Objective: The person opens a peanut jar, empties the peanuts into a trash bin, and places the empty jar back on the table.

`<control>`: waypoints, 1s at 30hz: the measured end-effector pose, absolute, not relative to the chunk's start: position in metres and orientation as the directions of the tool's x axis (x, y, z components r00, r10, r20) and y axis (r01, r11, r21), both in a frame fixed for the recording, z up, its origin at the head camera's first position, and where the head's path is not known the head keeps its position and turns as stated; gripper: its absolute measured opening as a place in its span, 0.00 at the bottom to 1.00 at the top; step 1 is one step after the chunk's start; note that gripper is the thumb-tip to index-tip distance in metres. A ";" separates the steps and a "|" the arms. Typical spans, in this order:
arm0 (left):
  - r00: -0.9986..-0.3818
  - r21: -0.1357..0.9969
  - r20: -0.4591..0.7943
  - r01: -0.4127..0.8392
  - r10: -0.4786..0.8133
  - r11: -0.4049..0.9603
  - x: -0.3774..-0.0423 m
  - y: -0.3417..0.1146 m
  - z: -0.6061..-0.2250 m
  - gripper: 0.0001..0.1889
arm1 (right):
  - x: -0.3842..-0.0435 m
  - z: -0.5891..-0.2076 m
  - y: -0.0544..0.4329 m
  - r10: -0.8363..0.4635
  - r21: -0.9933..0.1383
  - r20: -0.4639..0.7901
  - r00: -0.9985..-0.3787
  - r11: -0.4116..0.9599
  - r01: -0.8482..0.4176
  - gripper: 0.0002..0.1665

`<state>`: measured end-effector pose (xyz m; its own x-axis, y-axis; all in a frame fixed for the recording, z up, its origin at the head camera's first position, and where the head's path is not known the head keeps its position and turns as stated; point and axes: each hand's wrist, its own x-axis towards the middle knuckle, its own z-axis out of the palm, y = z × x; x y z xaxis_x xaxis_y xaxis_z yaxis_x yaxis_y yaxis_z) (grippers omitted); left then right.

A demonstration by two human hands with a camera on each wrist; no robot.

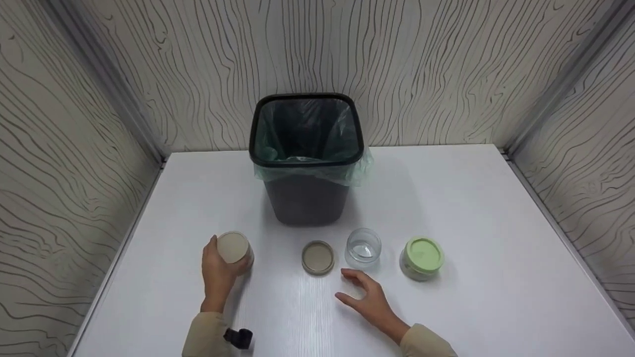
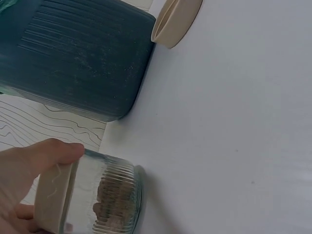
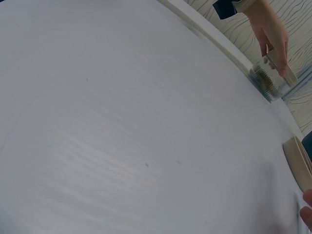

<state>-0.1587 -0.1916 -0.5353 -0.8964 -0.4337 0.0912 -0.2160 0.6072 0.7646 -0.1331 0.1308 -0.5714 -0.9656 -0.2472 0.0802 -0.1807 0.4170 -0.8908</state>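
At the left, my left hand (image 1: 218, 272) grips a ribbed glass jar (image 2: 114, 195) near its beige lid (image 1: 232, 247). Brown lumps lie in the bottom of this jar, which stands on the table. My right hand (image 1: 367, 300) is just in front of a lidless clear glass jar (image 1: 363, 245), thumb and fingers apart with nothing between them. A loose beige lid (image 1: 318, 259) lies on the table, left of the clear jar. Only the fingertips (image 3: 307, 215) of my right hand show in the right wrist view, close to the loose lid.
A dark bin (image 1: 310, 201) with a green translucent liner (image 1: 364, 166) stands behind the lid and clear jar. To the right sits a jar with a light green lid (image 1: 423, 255). Wood-grain panels (image 1: 317, 49) enclose the white table (image 1: 471, 198) at the back and sides.
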 end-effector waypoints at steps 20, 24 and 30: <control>-0.901 0.766 0.155 -0.150 -0.406 0.625 -0.154 -0.190 -0.532 0.47 | -0.132 -0.569 0.130 -0.276 -0.909 0.091 -0.957 0.370 -0.193 0.26; -0.912 0.768 0.133 -0.152 -0.388 0.622 -0.153 -0.187 -0.527 0.47 | -0.133 -0.570 0.130 -0.278 -0.904 0.091 -0.956 0.379 -0.196 0.25; -0.924 0.771 0.102 -0.160 -0.368 0.616 -0.150 -0.182 -0.520 0.47 | -0.133 -0.571 0.130 -0.278 -0.906 0.095 -0.956 0.374 -0.199 0.25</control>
<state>-0.1504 -0.1817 -0.5199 -0.9240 -0.3684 0.1023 -0.1604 0.6164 0.7710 -0.1330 0.1299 -0.5706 -0.9558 -0.2780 0.0953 -0.1991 0.3740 -0.9058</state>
